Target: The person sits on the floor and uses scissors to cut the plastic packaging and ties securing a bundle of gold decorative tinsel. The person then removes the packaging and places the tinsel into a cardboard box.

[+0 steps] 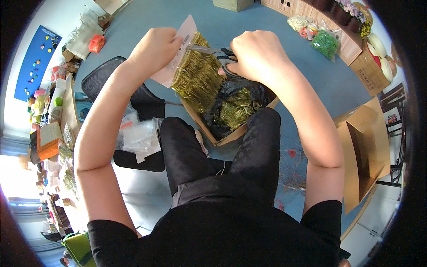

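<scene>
My left hand grips a pale card that bears printing and a barcode. From the card hangs a thick bundle of gold tinsel fringe, its upper edge along the card. In my right hand is a pair of scissors with dark grey handles. The blade tips reach the top edge of the fringe, close to the card. Below the hands, between my knees, stands a cardboard box lined with a black plastic bag. Loose gold tinsel lies inside it.
Left of my knees, clear plastic bags lie on a black chair. An opened cardboard box stands at the right. Red scraps are scattered on the blue floor. Bagged green material sits beside a wooden cabinet. A cluttered table runs along the left.
</scene>
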Available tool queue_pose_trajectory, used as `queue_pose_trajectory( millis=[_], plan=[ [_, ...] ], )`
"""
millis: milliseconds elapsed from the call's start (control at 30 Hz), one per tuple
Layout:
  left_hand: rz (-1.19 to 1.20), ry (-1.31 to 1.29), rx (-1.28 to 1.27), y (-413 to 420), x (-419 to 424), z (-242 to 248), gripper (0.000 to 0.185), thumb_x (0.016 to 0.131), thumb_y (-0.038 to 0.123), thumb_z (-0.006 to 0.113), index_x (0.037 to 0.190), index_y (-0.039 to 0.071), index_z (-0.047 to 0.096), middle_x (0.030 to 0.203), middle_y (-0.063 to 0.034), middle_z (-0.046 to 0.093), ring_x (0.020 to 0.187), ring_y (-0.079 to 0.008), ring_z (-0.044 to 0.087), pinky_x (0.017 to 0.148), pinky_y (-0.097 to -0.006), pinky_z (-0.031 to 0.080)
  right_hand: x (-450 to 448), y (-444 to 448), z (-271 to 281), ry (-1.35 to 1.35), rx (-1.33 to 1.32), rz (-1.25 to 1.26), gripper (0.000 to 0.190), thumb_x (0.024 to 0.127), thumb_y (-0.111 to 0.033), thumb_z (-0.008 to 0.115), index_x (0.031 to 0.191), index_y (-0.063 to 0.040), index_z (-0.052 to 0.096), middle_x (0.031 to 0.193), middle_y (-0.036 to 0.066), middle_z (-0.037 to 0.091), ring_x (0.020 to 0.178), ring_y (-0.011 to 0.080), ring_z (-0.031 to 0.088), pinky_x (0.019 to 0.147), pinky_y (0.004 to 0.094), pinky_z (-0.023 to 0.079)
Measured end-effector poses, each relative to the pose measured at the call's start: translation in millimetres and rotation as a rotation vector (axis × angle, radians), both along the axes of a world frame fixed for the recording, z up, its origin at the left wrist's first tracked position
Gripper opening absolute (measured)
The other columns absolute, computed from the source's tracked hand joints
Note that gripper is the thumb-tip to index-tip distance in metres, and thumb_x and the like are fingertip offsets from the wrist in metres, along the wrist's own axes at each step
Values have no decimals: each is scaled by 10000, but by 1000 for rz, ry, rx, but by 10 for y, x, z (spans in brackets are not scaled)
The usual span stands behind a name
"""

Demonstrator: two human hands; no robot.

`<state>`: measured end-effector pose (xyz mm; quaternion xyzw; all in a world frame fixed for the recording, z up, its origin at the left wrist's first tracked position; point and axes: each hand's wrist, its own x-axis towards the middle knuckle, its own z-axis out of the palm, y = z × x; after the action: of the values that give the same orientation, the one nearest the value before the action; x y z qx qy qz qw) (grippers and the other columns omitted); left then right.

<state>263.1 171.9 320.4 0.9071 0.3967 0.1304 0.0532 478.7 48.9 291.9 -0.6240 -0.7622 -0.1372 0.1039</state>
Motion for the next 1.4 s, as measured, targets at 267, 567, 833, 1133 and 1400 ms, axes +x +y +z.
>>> queue_pose_trajectory(
  millis=[267,567,833,1133,1400],
  plan=[
    [17,26,21,75,-111,-94,371,979,314,565,934,-50,614,823,-254,634,739,-390,618,701,-437,497,195,128,-100,20,-8,-139,469,773,-529,777,796,-62,731,664,111,690,680,290,724,638,400,579],
    [45,113,-25,17,-131,-31,369,984,318,512,957,-18,662,859,-235,679,812,-417,663,762,-461,541,226,176,-174,71,32,-48,643,694,-677,786,701,-45,668,610,101,667,634,272,717,616,382,570],
    [-13,115,23,-52,-110,-9,364,985,320,527,932,-16,654,846,-235,673,799,-414,659,750,-466,534,139,216,-134,-20,-30,-100,578,715,-621,792,760,-49,718,626,85,677,655,252,724,598,359,569],
    [-35,91,-18,-82,-92,-69,351,989,306,546,934,-30,630,802,-245,637,721,-396,620,692,-444,502,160,160,-106,-139,2,-86,551,722,-602,792,762,-58,716,647,88,687,671,244,729,593,344,568],
    [-10,172,-3,-53,-36,-31,342,996,310,511,951,9,668,846,-221,683,797,-412,667,739,-466,543,291,131,-95,-72,14,-56,597,707,-627,795,755,-40,703,633,100,677,659,273,723,589,367,563]
  ],
)
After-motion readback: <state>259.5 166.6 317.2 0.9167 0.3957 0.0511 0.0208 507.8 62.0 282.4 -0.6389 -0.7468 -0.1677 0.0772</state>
